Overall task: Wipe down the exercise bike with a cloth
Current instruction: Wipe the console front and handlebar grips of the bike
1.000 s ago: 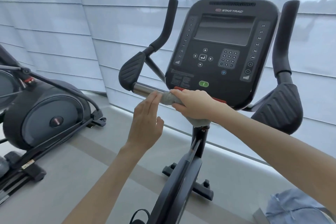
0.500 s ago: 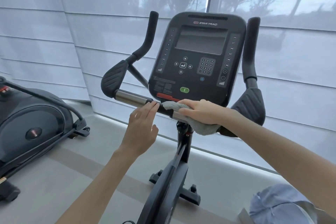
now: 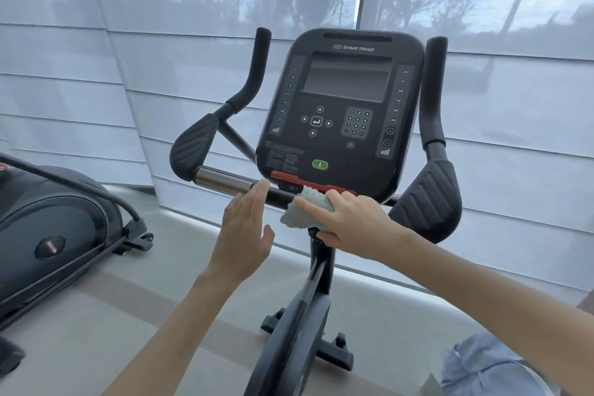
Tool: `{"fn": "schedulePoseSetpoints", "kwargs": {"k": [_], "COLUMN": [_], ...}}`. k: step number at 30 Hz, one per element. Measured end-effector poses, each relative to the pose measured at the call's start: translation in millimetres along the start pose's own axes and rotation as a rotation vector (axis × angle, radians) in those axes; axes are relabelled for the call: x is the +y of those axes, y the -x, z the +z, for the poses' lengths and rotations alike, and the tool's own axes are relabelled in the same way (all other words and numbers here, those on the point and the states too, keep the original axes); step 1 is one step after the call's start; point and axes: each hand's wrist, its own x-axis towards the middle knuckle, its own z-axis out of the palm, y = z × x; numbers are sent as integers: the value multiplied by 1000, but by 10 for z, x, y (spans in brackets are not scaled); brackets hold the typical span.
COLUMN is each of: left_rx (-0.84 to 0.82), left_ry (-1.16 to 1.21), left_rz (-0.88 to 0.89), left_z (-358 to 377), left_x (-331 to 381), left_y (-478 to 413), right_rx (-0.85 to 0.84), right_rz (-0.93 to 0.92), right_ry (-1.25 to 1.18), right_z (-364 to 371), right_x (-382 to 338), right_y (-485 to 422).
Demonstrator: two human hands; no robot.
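Atop console [image 3: 344, 151], STAR TRAC logo [image 3: 353, 48].

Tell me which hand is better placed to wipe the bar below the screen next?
Likely the right hand: it grips the cloth against the handlebar. The left hand is open and empty, fingertips near the handlebar.

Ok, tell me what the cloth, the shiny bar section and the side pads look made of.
Cloth: pale terry-like fabric, fuzzy nap. Shiny bar section: polished metal, probably steel or chrome, mirror-like highlights. Side pads: matte black rubber or foam, moulded ridges; can't tell which.
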Motion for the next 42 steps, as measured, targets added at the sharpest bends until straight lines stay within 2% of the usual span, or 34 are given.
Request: {"fn": "schedulePoseSetpoints", "kwargs": {"k": [6,9,11,15,19,24,26,29,31,33,37,40,42], "left_rx": [80,89,92,60,21,16,19,22,18,9,-6,-9,-11], "left_ry": [17,-3,-13,-62,-89,-76,-62,-52,-31,-21,-16,-23,-31], "left_rz": [-60,-67,-73,-50,-14,11,15,44,87,112,111,111,113], "left_z": [-110,-146,-168,-188,-160,-128,-117,-72,-15,39,122,148,152], "left_x": [-134,-205,-226,-204,-118,-16,34,152,240,324,421,449,458], "left_y": [31,105,137,165,183,159,129,65,23,-17,-24,9,17], "right_rx": [37,50,12,-169,-187,-73,-45,66,190,251,122,-34,-58], "right_rz": [-43,-42,-6,110,117,17,-5,66,140,210,358,420,462], "right_ry": [-40,-135,-271,-607,-595,-363,-446,-774,-799,-717,-608,-623,-569], "right_z": [25,43,51,42,17,-14,-84,-326,-491,-599,-476,-244,-188], "right_x": [-192,-253,-230,-86,-27,-43,48,451,813,1167,1562,1535,1495], "right_y": [-506,-756,-888,-982,-830,-364,-153,164,372,511,596,597,573]}}
